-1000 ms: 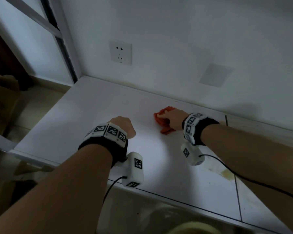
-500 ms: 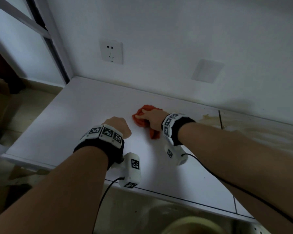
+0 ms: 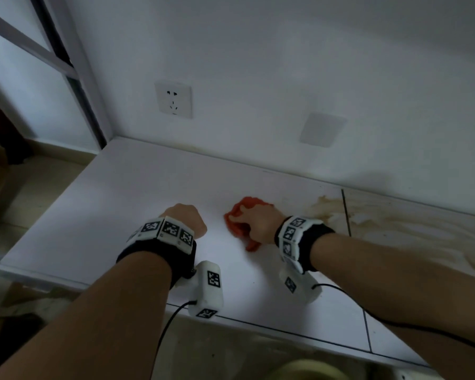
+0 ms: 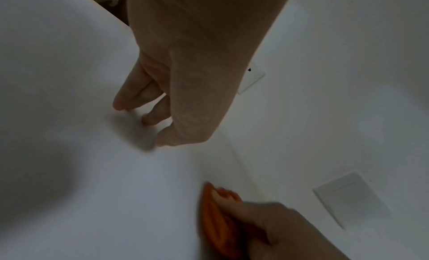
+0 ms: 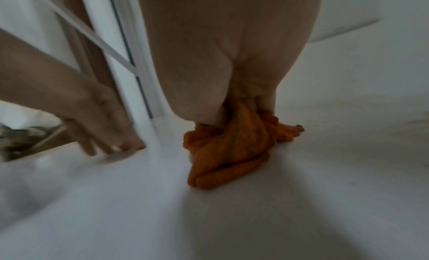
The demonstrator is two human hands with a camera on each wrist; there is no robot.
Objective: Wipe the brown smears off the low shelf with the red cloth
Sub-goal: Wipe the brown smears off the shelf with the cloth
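The cloth (image 3: 240,219) lies bunched on the white shelf (image 3: 137,193), about midway between its front edge and the wall (image 3: 258,64), on a part of the surface that looks clean. The right hand (image 3: 259,223) is on top of it, fingers curled into the folds and gripping it against the shelf; in the right wrist view the cloth (image 5: 228,154) spills out below the hand (image 5: 223,62) in thick rolls that touch the surface. The smears (image 3: 395,229) spread to the right of the cloth, starting near the dark seam (image 3: 345,212) in the shelf and running off toward the right edge, tan and streaky. The left hand (image 3: 188,218) sits just left of the cloth, apart from it. In the left wrist view its fingers (image 4: 130,97) bend down with the tips touching the shelf (image 4: 69,80), holding nothing. On the wall above are a socket (image 3: 173,99) and, further right, a blank plate (image 3: 322,129). A window frame (image 3: 74,69) stands at the shelf's left end.
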